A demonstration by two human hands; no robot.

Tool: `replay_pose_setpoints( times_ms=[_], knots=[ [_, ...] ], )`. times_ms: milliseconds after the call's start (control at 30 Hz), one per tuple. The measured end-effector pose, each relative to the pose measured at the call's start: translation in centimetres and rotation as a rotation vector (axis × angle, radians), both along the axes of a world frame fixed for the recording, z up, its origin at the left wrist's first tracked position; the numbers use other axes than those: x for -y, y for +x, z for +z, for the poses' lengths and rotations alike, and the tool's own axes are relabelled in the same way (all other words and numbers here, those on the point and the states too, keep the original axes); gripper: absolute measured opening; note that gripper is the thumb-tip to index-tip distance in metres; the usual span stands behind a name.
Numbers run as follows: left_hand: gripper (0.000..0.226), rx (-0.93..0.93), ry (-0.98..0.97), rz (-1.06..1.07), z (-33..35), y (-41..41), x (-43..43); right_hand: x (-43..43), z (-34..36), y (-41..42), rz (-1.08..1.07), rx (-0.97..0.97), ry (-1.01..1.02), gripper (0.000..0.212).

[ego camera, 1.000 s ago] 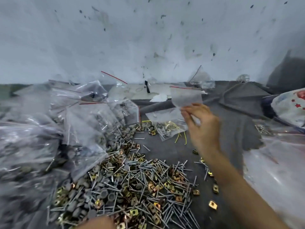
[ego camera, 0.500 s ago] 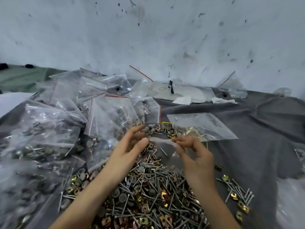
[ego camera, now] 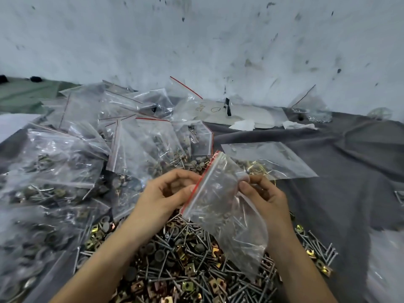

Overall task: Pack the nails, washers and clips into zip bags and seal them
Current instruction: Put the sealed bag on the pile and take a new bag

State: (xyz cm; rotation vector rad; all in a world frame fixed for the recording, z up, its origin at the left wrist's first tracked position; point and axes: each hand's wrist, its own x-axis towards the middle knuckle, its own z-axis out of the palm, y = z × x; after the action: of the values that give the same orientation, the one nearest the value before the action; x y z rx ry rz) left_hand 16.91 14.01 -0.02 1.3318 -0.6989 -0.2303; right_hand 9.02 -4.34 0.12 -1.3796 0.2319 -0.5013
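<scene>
Head view: holding seemingly empty zip bag [ego camera: 225,215] above nail pile [ego camera: 185,270]; left hand [ego camera: 161,195] pinching red-striped mouth, right hand [ego camera: 266,197] pinching opposite edge. Likely opening bag; next calling for spreading mouth, scooping parts in.

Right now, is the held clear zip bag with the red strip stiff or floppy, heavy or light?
Probably floppy: the clear red-strip zip bag sags creased between the left hand and right hand. Likely light, since it looks empty. Glossy film, so maybe slippery.
</scene>
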Motion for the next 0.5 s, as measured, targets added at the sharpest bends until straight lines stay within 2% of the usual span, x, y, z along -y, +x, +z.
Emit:
replay_pose_setpoints(
  times_ms=[133, 200, 267, 333, 367, 400, 433, 500],
  knots=[
    [0.016, 0.075, 0.07, -0.011, 0.0, 0.2, -0.2, 0.3, -0.4, 0.2, -0.007, -0.06, 0.05, 0.01],
    [0.03, 0.114, 0.121, -0.004, 0.2, 0.1, -0.4, 0.6, -0.6, 0.3, 0.018, -0.087, 0.115, 0.013],
    [0.036, 0.104, 0.144, -0.016, 0.4, 0.1, -0.6, 0.9, -0.5, 0.3, 0.092, -0.083, 0.277, 0.024],
    [0.016, 0.049, 0.146, -0.111, 0.6, -0.1, -0.6, 1.2, -0.4, 0.4, 0.121, -0.072, 0.371, 0.029],
    [0.017, 0.023, 0.157, -0.151, 0.6, -0.2, -0.7, 1.3, -0.4, 0.4, 0.112, -0.073, 0.389, 0.03],
    [0.03, 0.035, 0.184, -0.17, 0.7, -0.4, -0.8, 1.3, -0.4, 0.5, 0.101, -0.073, 0.412, 0.033],
    [0.036, 0.092, 0.221, -0.169, 0.8, -0.6, -0.8, 1.3, -0.5, 0.6, 0.095, -0.069, 0.434, 0.043],
    [0.027, 0.204, 0.228, -0.115, 1.0, -0.9, -0.7, 1.3, -0.8, 0.6, 0.081, -0.088, 0.458, 0.068]
  ],
)
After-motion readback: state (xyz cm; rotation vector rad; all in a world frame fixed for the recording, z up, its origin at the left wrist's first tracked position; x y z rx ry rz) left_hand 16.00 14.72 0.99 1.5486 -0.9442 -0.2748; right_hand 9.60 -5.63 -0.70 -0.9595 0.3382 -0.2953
